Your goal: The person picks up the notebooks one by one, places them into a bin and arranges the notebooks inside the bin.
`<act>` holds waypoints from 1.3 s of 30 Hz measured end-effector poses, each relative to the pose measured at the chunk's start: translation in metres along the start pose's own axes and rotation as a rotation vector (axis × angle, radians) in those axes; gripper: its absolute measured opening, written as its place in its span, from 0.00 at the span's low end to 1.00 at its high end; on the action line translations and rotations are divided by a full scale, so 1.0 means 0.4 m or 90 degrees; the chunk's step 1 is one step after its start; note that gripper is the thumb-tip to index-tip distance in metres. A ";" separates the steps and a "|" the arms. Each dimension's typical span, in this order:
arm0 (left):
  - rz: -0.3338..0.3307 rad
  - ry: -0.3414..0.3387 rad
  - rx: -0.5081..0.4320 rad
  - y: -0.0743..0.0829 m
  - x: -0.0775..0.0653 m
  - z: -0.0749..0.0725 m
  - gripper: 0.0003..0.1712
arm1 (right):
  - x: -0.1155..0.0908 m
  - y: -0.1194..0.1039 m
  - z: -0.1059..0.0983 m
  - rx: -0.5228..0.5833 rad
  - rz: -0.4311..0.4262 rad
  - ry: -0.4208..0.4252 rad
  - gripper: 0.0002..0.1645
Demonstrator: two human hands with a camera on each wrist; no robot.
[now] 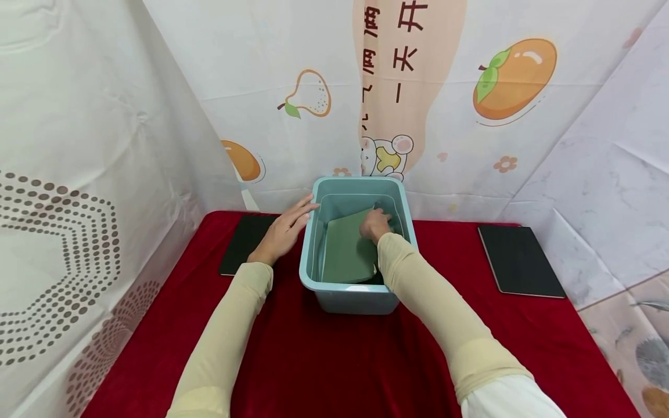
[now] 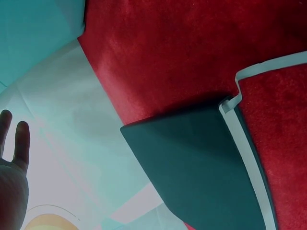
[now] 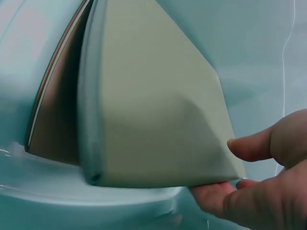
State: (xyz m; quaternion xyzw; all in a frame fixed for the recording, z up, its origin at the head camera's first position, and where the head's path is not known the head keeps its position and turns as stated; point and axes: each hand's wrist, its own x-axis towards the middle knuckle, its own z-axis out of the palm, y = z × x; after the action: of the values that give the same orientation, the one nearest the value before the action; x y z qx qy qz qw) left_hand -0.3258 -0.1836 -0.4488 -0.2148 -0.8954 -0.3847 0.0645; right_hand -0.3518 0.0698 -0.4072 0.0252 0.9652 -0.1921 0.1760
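- Green notebook [image 1: 345,249] is inside the blue bin [image 1: 351,288], which sits mid-way along the far edge of the red worktop [image 1: 334,360].
- Right grip [image 1: 375,225]: clamped on the notebook, thumb on the cover by a corner, fingers under the edge.
- Left grip [image 1: 284,232]: fingers straight and a bit apart, nothing held. Fingertips at the bin's left rim; can't tell if they bear on it.
- Brown thing [image 3: 60,110] lies behind the notebook, dark gap between the two. Probably another book; too covered to be sure.
- One black notebook [image 1: 243,238] near the worktop's far left corner, a pale strap [image 2: 273,62] trailing off it. Other black notebook [image 1: 521,261] near the far right corner.
- Step, my read: handling the green notebook in the bin. Putting in or taking out, can't tell.
- Next move calls for a firm pinch, cover kept off the bin walls. Left grip could steady the rim.
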 end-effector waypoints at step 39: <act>-0.004 0.005 -0.012 -0.002 -0.002 0.004 0.25 | -0.023 0.001 0.018 0.080 -0.020 0.071 0.46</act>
State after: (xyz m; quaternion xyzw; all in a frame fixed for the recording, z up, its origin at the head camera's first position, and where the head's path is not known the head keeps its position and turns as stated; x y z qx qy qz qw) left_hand -0.3252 -0.1832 -0.4506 -0.2115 -0.8922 -0.3938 0.0646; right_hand -0.3408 0.0677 -0.4102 0.0319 0.9598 -0.2533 0.1169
